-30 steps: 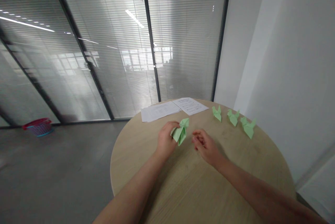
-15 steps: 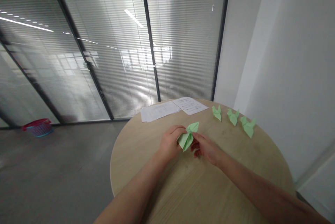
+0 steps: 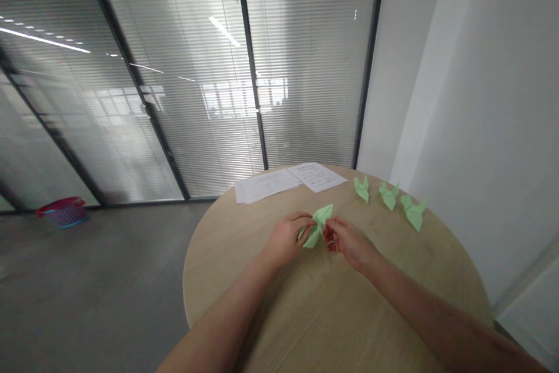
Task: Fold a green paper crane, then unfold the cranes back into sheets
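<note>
A light-green folded paper piece (image 3: 324, 214), like an origami bird with pointed ends, is held over the middle of the round table. My left hand (image 3: 288, 238) grips it from the left, with fingers laid across its upper side. From the right, my right hand (image 3: 347, 240) pinches its edge between thumb and fingers. The fingers cover part of the folds. Three finished-looking origami birds in the same green stand apart in a row at the right: the left one (image 3: 362, 189), the middle one (image 3: 388, 195) and the right one (image 3: 414, 211).
White sheets (image 3: 267, 185) and a printed page (image 3: 317, 177) lie at the far edge of the wooden table (image 3: 305, 315). On the floor at left sits a red and blue basket (image 3: 65, 212). Glass panels with blinds rise behind; a white wall (image 3: 493, 128) stands close on the right.
My left fingers have shifted over the top of the green paper, covering more of it. My right hand has moved slightly right, and the paper has turned a little.
</note>
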A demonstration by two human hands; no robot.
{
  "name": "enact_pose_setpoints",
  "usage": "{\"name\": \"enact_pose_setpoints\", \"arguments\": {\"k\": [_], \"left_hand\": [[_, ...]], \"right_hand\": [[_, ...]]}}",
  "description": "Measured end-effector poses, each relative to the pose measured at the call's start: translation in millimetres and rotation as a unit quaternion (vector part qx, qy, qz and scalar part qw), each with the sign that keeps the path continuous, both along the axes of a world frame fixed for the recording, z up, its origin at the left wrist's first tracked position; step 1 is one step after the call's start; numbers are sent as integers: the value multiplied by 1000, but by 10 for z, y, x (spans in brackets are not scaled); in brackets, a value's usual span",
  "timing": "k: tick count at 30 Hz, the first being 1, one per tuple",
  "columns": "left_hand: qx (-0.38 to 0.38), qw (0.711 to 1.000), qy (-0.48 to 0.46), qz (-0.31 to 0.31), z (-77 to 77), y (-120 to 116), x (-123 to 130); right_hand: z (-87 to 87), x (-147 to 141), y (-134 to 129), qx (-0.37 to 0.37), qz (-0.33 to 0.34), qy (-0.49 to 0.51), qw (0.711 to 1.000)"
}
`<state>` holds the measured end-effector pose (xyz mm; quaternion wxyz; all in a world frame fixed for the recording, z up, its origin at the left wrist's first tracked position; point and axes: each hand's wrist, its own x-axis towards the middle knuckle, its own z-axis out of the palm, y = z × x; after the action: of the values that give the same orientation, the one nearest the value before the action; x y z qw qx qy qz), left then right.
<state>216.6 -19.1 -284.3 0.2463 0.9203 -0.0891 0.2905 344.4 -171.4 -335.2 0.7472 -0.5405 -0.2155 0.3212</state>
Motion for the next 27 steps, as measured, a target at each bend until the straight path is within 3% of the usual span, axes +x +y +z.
{"name": "enact_pose_setpoints", "arguments": {"k": [8, 23, 27], "left_hand": [[-36, 995, -88, 26, -27, -24, -10], [-39, 996, -33, -72, 52, -80, -99], [-42, 997, -42, -48, 22, -96, -68]], "right_hand": [[57, -90, -3, -6, 34, 80, 996], [65, -25, 3, 92, 29, 74, 993], [98, -13, -7, 97, 30, 95, 990]]}}
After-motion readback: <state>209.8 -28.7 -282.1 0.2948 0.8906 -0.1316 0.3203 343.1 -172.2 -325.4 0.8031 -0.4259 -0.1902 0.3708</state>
